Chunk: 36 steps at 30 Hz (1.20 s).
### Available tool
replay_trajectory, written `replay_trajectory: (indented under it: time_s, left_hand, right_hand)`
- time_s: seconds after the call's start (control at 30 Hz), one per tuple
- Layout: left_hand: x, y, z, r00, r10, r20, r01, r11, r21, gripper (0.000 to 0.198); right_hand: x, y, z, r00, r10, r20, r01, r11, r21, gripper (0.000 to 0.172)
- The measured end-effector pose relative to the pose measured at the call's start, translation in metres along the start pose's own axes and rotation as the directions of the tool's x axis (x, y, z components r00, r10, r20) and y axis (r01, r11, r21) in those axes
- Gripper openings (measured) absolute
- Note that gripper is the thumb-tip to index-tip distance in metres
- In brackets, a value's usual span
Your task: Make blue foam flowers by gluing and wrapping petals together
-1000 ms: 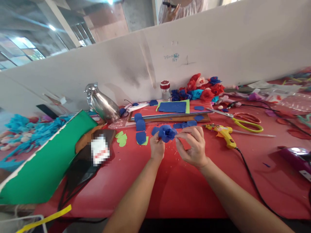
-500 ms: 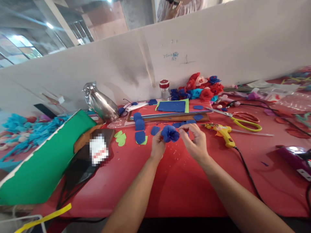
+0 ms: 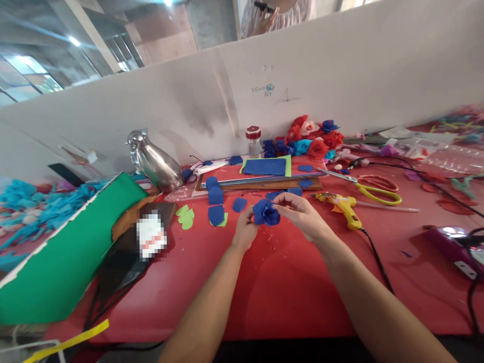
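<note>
A blue paper flower (image 3: 266, 213) with layered petals is held above the red table (image 3: 287, 297). My left hand (image 3: 245, 229) is closed on its left side, the fingertips partly hidden behind the petals. At the upper right edge of the flower, the thumb and fingers of my right hand (image 3: 304, 218) pinch a petal. Cut blue petals (image 3: 216, 195) lie in a row beyond my left hand, and a single blue petal (image 3: 239, 204) rests closer to it. To the right of my right hand lies a yellow glue gun (image 3: 350, 212) with its cord.
Scissors (image 3: 378, 194) lie behind the glue gun. A pile of paper flowers (image 3: 317, 141), a red-lidded jar (image 3: 253, 141) and a steel jug (image 3: 157, 161) stand by the white partition (image 3: 170, 101). A green box (image 3: 71, 252) is at left. Beyond the partition is another person's hand (image 3: 266, 20).
The blue flower has turned, so its centre now faces more toward me. My right hand has moved left, its fingers now on the petal edge.
</note>
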State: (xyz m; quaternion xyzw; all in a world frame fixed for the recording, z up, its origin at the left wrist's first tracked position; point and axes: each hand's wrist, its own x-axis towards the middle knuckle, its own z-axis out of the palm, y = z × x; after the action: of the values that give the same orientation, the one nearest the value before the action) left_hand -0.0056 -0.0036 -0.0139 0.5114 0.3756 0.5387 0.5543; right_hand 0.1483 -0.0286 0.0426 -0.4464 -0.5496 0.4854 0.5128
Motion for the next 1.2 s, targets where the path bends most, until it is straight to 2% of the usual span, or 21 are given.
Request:
replay_trajectory:
  time_s: [0.17,0.33,0.47,0.63,0.73,0.87,1.0,1.1,1.2]
  left_hand:
    - [0.002,0.001,-0.001,1.0,0.002,0.021,-0.003,0.999,0.044,0.022]
    - [0.001,0.007,0.001,0.999,-0.004,0.041,0.001,0.997,0.071,0.017]
    - [0.001,0.008,0.001,0.999,-0.005,0.044,0.002,0.999,0.054,0.02]
    - [0.005,0.003,-0.001,0.999,-0.032,-0.008,0.032,0.999,-0.026,0.029]
    - [0.007,0.002,-0.002,0.998,-0.025,-0.06,0.023,0.999,-0.036,0.027]
    - [0.01,0.003,-0.004,0.994,0.04,-0.101,-0.042,0.999,-0.01,0.02]
    - [0.013,0.001,-0.011,0.979,0.066,-0.195,-0.069,0.998,-0.009,0.022]
    - [0.015,-0.001,-0.015,0.973,0.068,-0.22,-0.069,0.998,0.003,0.024]
    - [0.013,0.0,-0.013,0.979,0.062,-0.195,-0.059,0.998,0.022,0.023]
  right_hand:
    - [0.003,0.006,-0.001,0.998,-0.046,0.031,0.048,0.995,-0.083,0.022]
    - [0.002,0.005,0.001,0.977,-0.196,-0.084,0.171,0.955,-0.242,0.017]
    - [0.0,0.004,0.003,0.966,-0.225,-0.128,0.196,0.959,-0.205,0.018]
    - [0.003,0.006,0.003,0.955,-0.099,-0.28,0.104,0.995,0.004,0.018]
    - [0.006,0.01,0.003,0.949,-0.004,-0.316,0.041,0.993,0.11,0.019]
    - [0.011,0.016,0.004,0.955,0.128,-0.269,-0.084,0.982,0.167,0.024]
    - [0.011,0.018,0.008,0.954,0.258,-0.151,-0.212,0.941,0.265,0.031]
    - [0.009,0.015,0.013,0.957,0.279,-0.082,-0.238,0.913,0.332,0.034]
    - [0.007,0.012,0.017,0.961,0.267,-0.077,-0.226,0.912,0.343,0.034]
